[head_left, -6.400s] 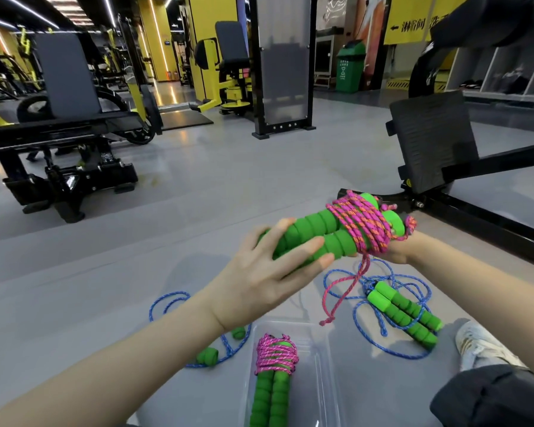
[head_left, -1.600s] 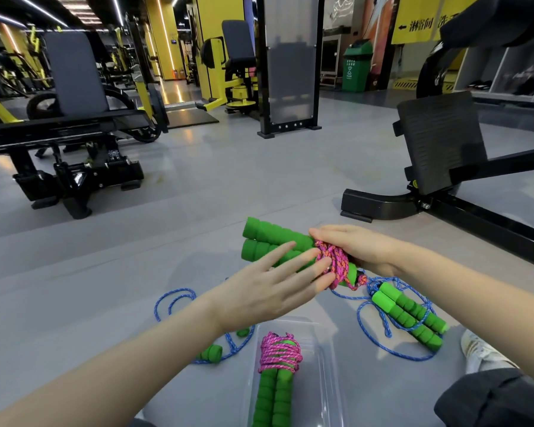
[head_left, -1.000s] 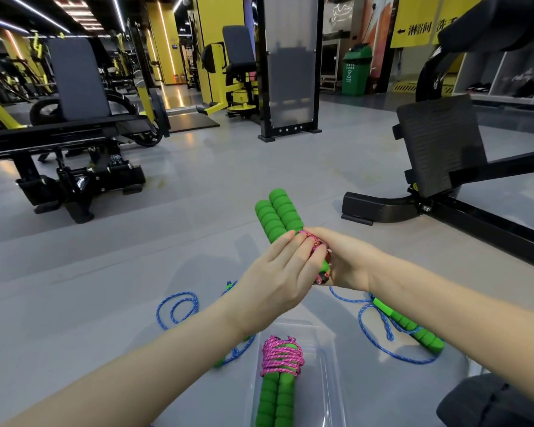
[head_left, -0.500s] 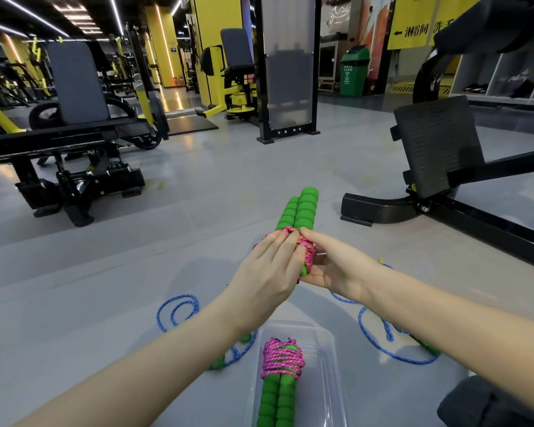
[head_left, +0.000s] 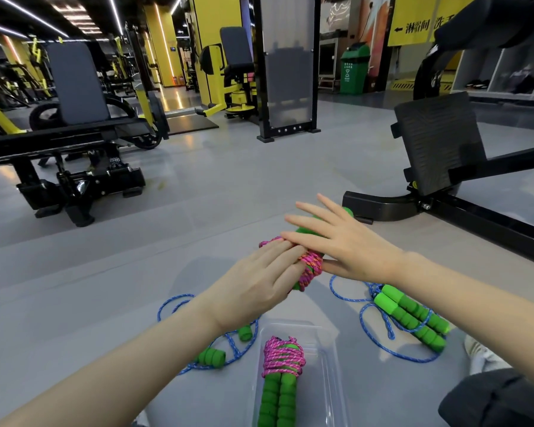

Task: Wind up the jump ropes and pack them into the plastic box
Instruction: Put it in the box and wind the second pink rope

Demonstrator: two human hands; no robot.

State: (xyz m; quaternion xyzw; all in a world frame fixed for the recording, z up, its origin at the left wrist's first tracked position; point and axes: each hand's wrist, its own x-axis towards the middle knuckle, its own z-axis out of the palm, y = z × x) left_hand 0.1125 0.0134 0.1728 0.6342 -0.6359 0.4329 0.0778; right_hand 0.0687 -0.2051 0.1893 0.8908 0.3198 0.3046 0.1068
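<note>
1. Both hands meet on the pink rope bundle (head_left: 311,266), which is held in the air above the floor (head_left: 111,272), just far of the plastic box (head_left: 332,380).
2. Left hand (head_left: 256,288) lays straight fingers flat on the pink winding; its thumb is hidden.
3. Right hand (head_left: 349,245) spreads straight fingers over the green handles while its thumb reaches under the winding, so the bundle looks pinched there.
4. Lengthwise, the bundle runs from near left to far right, with one green tip showing past the right hand's fingers.
5. Below and nearer lies the box, its long side running near to far. A wound rope (head_left: 282,360) fills its left side, leaving room on the right. The bundle probably needs turning to match; the left hand is nearer the box.
6. Two blue ropes lie loose on the floor, one at left (head_left: 179,303) and one at right (head_left: 379,331).
</note>
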